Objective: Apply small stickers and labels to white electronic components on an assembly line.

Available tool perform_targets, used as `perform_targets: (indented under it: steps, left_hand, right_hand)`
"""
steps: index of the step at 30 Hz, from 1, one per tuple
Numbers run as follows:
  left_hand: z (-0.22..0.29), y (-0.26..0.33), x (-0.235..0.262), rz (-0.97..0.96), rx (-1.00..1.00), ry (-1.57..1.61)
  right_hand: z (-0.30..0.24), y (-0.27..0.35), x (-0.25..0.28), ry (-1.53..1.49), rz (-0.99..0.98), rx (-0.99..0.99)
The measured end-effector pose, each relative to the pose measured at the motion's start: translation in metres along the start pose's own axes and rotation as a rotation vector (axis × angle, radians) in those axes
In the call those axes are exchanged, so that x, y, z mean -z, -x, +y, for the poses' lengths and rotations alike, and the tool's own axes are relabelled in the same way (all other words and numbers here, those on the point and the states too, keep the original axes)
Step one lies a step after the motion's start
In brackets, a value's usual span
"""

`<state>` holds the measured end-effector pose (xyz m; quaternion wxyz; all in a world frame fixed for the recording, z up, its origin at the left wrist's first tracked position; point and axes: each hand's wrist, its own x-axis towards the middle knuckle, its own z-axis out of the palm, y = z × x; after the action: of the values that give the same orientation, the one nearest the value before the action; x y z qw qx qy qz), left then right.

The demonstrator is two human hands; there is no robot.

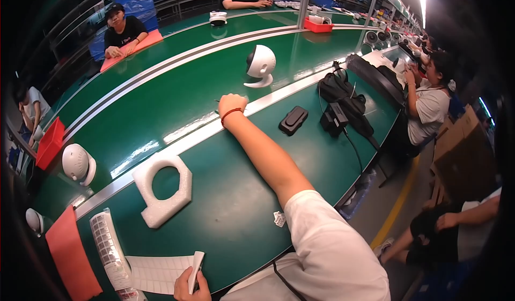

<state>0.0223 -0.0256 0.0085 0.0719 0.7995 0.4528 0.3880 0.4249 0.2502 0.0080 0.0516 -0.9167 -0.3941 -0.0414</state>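
My left hand [192,287] is closed on the right end of a white label sheet [155,273], which is marked in a grid and curls up at the hand. Stretched out across the bench, my right hand [233,108] is over the pale rail at the belt's near edge. Its fingers are curled, and a thin dark tip pokes out beside them; what it belongs to is hidden. Beyond that hand, on the green belt, stands a white round-headed device [262,60] on a curved foot. A white foam ring [183,186] lies between my hands on the bench.
Clear-wrapped label sheets [109,247] and an orange mat [73,253] lie at left. Another white device [76,162] stands on the belt. Right of my arm are a dark oblong case [293,120], a black adapter [335,119] and a black bag [343,92]. Co-workers sit around.
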Motion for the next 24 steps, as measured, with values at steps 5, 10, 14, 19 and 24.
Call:
perform_targets:
  steps: [5, 10, 14, 19, 24]
  left_hand:
    - [0.002, -0.001, 0.001, 0.007, 0.010, -0.021]
    - [0.000, 0.000, 0.000, -0.004, 0.002, -0.024]
    - [0.000, 0.002, 0.001, -0.002, 0.016, -0.007]
    - [0.000, 0.004, 0.001, 0.005, 0.010, -0.045]
    - [-0.004, 0.006, 0.001, 0.013, 0.004, -0.037]
  right_hand:
    - [0.004, 0.002, 0.006, -0.005, 0.000, -0.010]
    - [0.003, 0.003, 0.006, 0.004, -0.039, -0.014]
    - [-0.002, 0.008, 0.009, -0.001, -0.054, 0.008]
    - [0.003, 0.009, 0.007, 0.068, -0.053, 0.014]
    - [-0.012, 0.011, 0.002, 0.072, -0.054, 0.070]
